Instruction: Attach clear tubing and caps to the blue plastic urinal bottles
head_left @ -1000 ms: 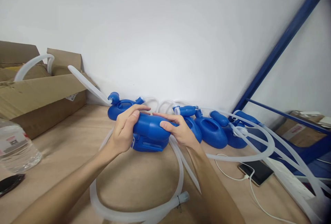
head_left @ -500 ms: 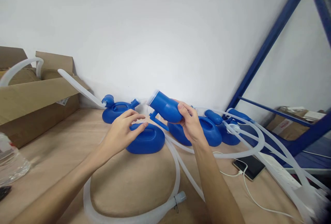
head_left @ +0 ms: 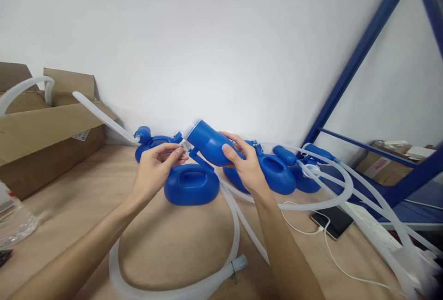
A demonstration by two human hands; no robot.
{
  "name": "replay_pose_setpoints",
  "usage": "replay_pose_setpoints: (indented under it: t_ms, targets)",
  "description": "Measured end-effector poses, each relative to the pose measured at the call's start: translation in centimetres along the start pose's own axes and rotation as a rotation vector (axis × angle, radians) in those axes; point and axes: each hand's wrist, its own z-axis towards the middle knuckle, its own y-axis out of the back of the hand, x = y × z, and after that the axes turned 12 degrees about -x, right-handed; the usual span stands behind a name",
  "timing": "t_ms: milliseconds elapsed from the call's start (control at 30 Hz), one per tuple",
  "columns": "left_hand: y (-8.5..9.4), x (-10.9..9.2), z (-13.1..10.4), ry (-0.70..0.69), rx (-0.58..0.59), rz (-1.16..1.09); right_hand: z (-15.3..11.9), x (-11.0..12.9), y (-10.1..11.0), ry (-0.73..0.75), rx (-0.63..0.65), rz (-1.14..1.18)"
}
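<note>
My right hand grips a blue plastic funnel piece and holds it tilted above the table, its white-rimmed mouth pointing up-left. The fingertips of my left hand pinch the white rim at that mouth. Just below them a blue oval basin rests on the tan surface. A clear soft tube loops from behind the basin round toward me, ending in a cuffed tip.
More blue basins and funnel pieces with clear tubes line the white wall. An open cardboard box stands at left, a water bottle at the left edge. A phone on a cable, a white power strip and a blue rack frame are at right.
My right hand lifted the funnel piece off the basin and turned it up. My left hand left the basin and now pinches the funnel's white rim.
</note>
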Motion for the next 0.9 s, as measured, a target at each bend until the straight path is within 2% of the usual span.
replay_pose_setpoints:
  t_ms: [100,367,600,800,900]
  targets:
    - [-0.3,0.1,-0.3,0.029,0.011,-0.080,-0.1,-0.2,-0.3,-0.016,0.007,0.022]
    - [-0.6,1.0,-0.7,-0.076,-0.082,-0.068,-0.4,0.0,-0.7,0.017,-0.001,-0.017]
    - [-0.8,0.5,-0.9,-0.081,-0.165,-0.135,-0.7,0.4,-0.8,0.124,-0.016,-0.100]
    - [-0.6,0.1,-1.0,-0.064,-0.127,-0.108,-0.6,-0.7,-1.2,0.171,-0.067,-0.147]
    - [-0.3,-0.2,-0.9,-0.098,-0.160,-0.061,-0.5,-1.1,-1.5,0.175,-0.068,-0.169]
